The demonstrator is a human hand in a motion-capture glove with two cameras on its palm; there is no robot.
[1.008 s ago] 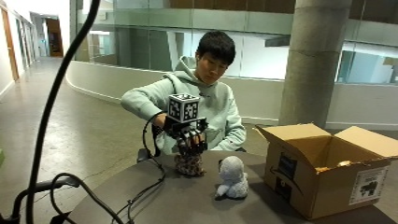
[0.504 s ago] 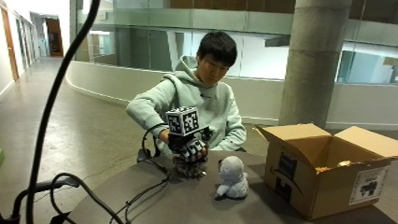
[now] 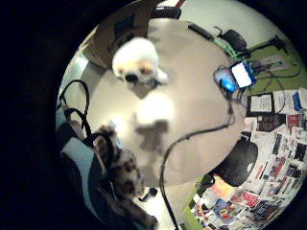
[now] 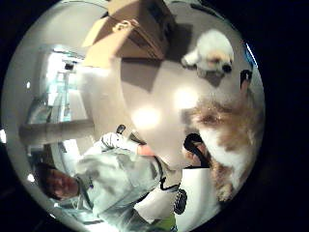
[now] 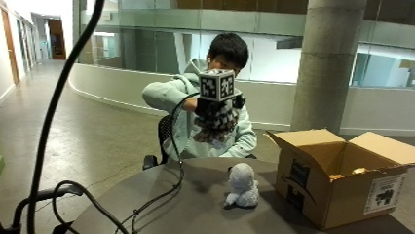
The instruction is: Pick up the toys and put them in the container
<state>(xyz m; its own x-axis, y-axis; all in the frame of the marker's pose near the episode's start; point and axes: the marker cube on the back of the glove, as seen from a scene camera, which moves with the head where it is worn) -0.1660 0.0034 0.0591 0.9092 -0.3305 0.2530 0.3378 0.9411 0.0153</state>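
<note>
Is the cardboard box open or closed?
Open. The cardboard box has its top flaps folded outward, showing the inside.

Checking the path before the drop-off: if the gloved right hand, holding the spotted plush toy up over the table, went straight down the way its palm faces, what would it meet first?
Probably bare tabletop. The gloved right hand grips the spotted plush toy above it; the white plush dog and cardboard box sit off to the side, though depth is uncertain.

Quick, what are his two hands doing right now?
Gloved right hand: raised above the table, holding a spotted plush toy.
Bare left hand: holds nothing I can see.
</note>
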